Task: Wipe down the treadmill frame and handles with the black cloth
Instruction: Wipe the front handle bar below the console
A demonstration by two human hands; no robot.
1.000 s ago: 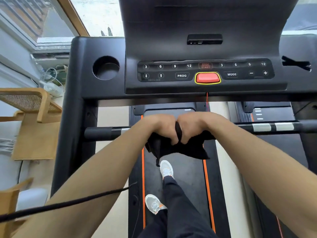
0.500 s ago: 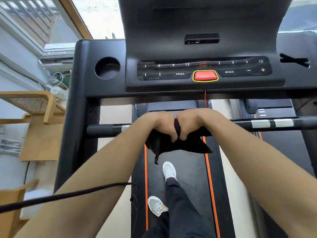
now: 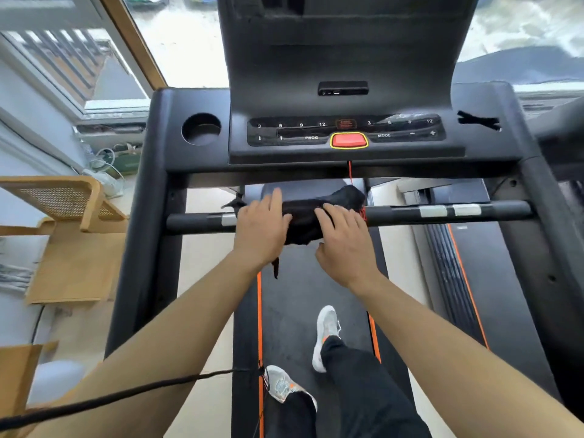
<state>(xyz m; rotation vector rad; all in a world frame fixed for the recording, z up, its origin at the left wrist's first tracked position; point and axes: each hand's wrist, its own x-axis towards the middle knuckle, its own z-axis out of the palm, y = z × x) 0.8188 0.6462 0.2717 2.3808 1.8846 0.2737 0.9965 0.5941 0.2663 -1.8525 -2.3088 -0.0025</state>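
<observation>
Both fists have loosened since a second ago: back then my hands were knuckle to knuckle, bunching the cloth below the bar, and now they're flat and apart with the cloth spread on top of it. My left hand has its fingers stretched out, palm pressing the left end of the soft black cloth onto the bar. My right hand is also opened out, fingertips resting on the cloth's right part, not really gripping anything. So neither hand is clenched, both just pressing down.

That cloth is draped over the middle of the black horizontal handlebar with the silver sensor strips, one corner dangling under my left palm and a bunched end touching the red safety cord.

Progress-wise, I'd say I'm early on. Only the centre of the bar is under the cloth right now. Both ends of the bar, the tall black side uprights and the black console panel with the red stop button look like they're left to do, though honestly I can't tell clean from dusty here.
</observation>
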